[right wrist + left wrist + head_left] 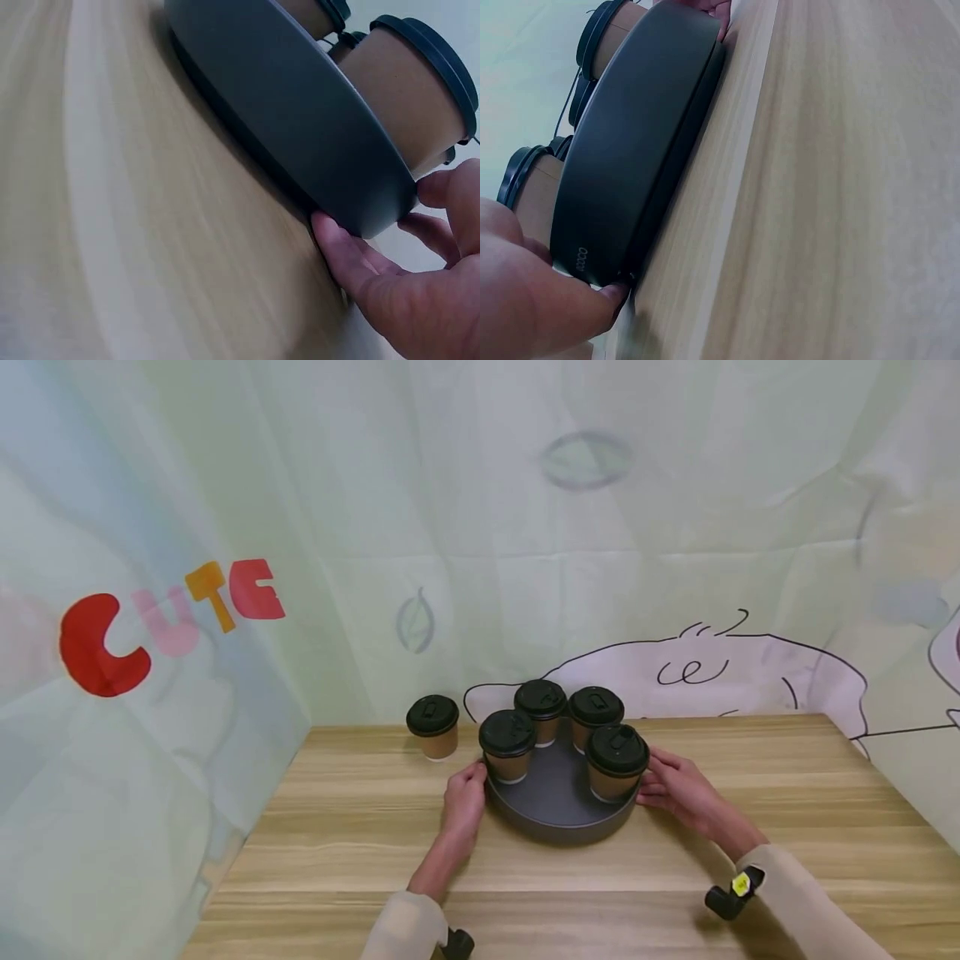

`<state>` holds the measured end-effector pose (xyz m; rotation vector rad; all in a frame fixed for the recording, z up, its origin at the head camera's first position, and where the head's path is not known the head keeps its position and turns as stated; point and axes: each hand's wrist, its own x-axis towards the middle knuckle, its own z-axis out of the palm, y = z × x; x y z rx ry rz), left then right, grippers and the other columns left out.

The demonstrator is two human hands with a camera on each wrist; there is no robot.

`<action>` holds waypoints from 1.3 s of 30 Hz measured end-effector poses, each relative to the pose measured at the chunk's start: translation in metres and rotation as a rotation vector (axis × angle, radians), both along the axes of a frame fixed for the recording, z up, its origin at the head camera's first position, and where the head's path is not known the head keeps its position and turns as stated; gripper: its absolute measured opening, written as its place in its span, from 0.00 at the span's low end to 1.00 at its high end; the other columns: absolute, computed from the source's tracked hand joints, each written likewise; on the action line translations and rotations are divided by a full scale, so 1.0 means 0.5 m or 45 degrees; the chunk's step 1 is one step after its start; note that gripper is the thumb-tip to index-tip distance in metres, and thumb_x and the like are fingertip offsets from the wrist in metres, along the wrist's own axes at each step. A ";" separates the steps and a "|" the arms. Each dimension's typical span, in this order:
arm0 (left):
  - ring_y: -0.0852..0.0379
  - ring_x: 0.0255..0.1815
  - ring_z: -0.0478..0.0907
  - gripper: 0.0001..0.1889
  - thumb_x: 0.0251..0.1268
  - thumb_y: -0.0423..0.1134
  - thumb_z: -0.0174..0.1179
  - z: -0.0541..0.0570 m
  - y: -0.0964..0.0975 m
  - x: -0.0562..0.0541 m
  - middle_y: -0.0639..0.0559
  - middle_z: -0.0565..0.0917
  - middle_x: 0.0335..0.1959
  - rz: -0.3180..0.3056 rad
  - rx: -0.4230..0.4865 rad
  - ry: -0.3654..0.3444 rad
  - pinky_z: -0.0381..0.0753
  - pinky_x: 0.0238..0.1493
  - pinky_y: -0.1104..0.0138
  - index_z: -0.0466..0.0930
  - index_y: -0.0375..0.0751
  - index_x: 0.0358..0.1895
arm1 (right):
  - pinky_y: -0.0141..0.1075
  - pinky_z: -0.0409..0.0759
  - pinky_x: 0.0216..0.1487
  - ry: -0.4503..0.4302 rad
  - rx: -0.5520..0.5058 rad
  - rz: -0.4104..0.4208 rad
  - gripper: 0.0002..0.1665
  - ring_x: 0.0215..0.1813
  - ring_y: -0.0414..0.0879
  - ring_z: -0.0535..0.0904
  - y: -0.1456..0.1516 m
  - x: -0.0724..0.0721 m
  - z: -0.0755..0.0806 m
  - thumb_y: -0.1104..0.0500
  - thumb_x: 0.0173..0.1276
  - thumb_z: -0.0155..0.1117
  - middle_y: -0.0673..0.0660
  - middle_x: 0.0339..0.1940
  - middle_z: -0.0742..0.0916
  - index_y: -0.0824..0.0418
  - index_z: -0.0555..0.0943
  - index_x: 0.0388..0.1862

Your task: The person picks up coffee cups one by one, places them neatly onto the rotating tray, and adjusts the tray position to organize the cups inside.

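Observation:
A round dark grey tray with a low side wall sits in front of me, close over the wooden surface. Several brown paper cups with black lids stand on it, among them a front-left cup and a front-right cup. My left hand grips the tray's left edge, with a fingertip low at its underside in the left wrist view. On the opposite edge my right hand holds the tray, fingers at its wall and bottom rim. Pale lettering marks the tray's side.
One more lidded cup stands on the wooden table, left of the tray near the back edge. Behind the table hangs a printed curtain with coloured letters at left. A small black device is strapped at the right sleeve.

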<state>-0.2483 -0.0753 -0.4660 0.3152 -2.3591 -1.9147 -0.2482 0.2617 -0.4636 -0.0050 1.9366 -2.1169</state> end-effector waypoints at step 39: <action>0.49 0.71 0.73 0.29 0.70 0.46 0.68 0.150 -0.127 -0.061 0.43 0.79 0.68 0.052 -0.015 0.646 0.70 0.72 0.59 0.78 0.36 0.70 | 0.42 0.87 0.51 0.000 0.023 -0.083 0.40 0.43 0.43 0.87 -0.011 0.019 0.002 0.50 0.86 0.48 0.57 0.41 0.89 0.72 0.50 0.83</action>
